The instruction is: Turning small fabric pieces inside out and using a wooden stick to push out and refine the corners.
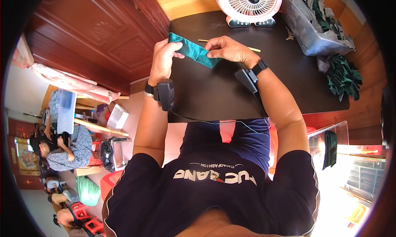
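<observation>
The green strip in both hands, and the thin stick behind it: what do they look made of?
The green strip looks like velvet-type fabric: soft sheen, limp between the left hand and right hand. The thin stick looks like pale wood or bamboo: straight, matte, tan; too small to tell which.

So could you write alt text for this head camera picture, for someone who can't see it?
Seen from above, a person's left hand and right hand hold a strip of teal velvet fabric between them over a black table. Behind it lie a thin wooden stick and a small pink desk fan, with a clear bin of fabric pieces to the right.
</observation>
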Tool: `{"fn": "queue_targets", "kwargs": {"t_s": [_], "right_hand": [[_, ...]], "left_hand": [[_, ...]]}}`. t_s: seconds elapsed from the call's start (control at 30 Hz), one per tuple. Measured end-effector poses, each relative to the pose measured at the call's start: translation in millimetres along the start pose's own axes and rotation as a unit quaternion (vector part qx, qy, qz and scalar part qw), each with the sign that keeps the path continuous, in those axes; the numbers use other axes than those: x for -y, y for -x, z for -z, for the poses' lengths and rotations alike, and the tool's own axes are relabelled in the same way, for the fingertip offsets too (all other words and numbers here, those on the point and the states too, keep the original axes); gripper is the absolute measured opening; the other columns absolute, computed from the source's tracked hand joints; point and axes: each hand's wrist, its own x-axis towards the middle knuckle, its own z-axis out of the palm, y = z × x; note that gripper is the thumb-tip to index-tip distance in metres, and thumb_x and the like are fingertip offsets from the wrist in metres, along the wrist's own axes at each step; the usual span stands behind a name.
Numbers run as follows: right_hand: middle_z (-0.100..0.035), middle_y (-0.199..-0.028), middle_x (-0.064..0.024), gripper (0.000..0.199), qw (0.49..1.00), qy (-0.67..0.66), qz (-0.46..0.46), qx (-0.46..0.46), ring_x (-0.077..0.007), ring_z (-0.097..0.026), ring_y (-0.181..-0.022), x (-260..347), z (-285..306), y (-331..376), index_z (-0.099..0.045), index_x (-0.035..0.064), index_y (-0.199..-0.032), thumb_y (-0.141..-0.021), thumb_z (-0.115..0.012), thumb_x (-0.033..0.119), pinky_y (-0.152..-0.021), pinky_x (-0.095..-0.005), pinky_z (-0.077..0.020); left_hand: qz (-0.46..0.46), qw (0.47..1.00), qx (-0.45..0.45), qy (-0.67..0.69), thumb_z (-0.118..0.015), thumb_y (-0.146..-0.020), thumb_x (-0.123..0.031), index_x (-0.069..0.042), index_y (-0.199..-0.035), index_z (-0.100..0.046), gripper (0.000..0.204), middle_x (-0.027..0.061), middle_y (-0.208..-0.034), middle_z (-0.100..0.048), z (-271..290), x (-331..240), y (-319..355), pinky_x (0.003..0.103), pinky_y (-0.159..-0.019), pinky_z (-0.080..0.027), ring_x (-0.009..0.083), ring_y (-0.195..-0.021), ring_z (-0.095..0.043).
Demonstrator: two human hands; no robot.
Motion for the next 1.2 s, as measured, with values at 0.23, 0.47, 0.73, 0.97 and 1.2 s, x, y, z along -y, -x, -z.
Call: {"fn": "queue_targets", "kwargs": {"t_s": [0.23,0.47,0.73,0.97,1.2], "right_hand": [[-0.066,-0.084,-0.0064,0.014,0.953,0.237,0.049,-0.180,-0.0214,-0.062,-0.080,13,-17,-3,-0.067,0.0112,-0.091,-0.077,-0.063,0.008,-0.072,-0.0318,-0.0484],[-0.063,-0.087,-0.0044,0.018,0.769,0.592,0.237,-0.051,-0.0259,-0.059,-0.088,-3,-21,19,-0.068,0.0139,-0.086,-0.074,-0.057,0.007,-0.076,-0.0375,-0.0490],[-0.064,-0.094,-0.0082,0.019,0.839,0.504,0.151,-0.138,-0.0290,-0.059,-0.092,31,-33,42,-0.067,0.0083,-0.095,-0.077,-0.058,0.011,-0.082,-0.0390,-0.0478],[-0.034,-0.142,-0.0217,0.077,0.885,0.441,0.148,-0.017,-0.0358,-0.028,-0.134,22,-139,23,-0.037,-0.0020,-0.135,-0.087,-0.046,0.057,-0.110,-0.0434,-0.0232],[-0.023,-0.148,-0.0180,0.089,0.834,0.547,0.071,-0.005,-0.0300,-0.018,-0.139,-7,-111,33,-0.026,0.0018,-0.142,-0.084,-0.035,0.070,-0.113,-0.0417,-0.0166]], "left_hand": [[-0.067,0.969,0.003,-0.237,-0.051,-0.082,-0.005,-0.003,-0.092,-0.066,0.018,0.0053,-0.083,-0.063,31,5,13,0.027,-0.067,-0.047,0.0154,-0.074,-0.059],[-0.249,0.783,0.196,-0.535,-0.050,-0.072,0.001,-0.008,-0.094,-0.068,0.030,0.0141,-0.115,-0.059,59,18,62,0.037,-0.094,-0.042,0.0344,-0.111,-0.051],[-0.182,0.859,0.138,-0.458,-0.055,-0.079,-0.010,-0.002,-0.109,-0.061,0.031,0.0185,-0.121,-0.055,51,6,105,0.040,-0.100,-0.038,0.0345,-0.118,-0.047],[-0.118,0.787,0.224,-0.562,-0.052,-0.084,-0.039,-0.001,-0.136,-0.035,0.067,0.0190,-0.141,-0.035,33,40,123,0.055,-0.106,-0.023,0.0345,-0.133,-0.029],[-0.125,0.762,0.202,-0.603,-0.053,-0.084,-0.042,-0.003,-0.140,-0.033,0.071,0.0148,-0.146,-0.030,38,35,139,0.052,-0.109,-0.016,0.0274,-0.137,-0.025]]}}
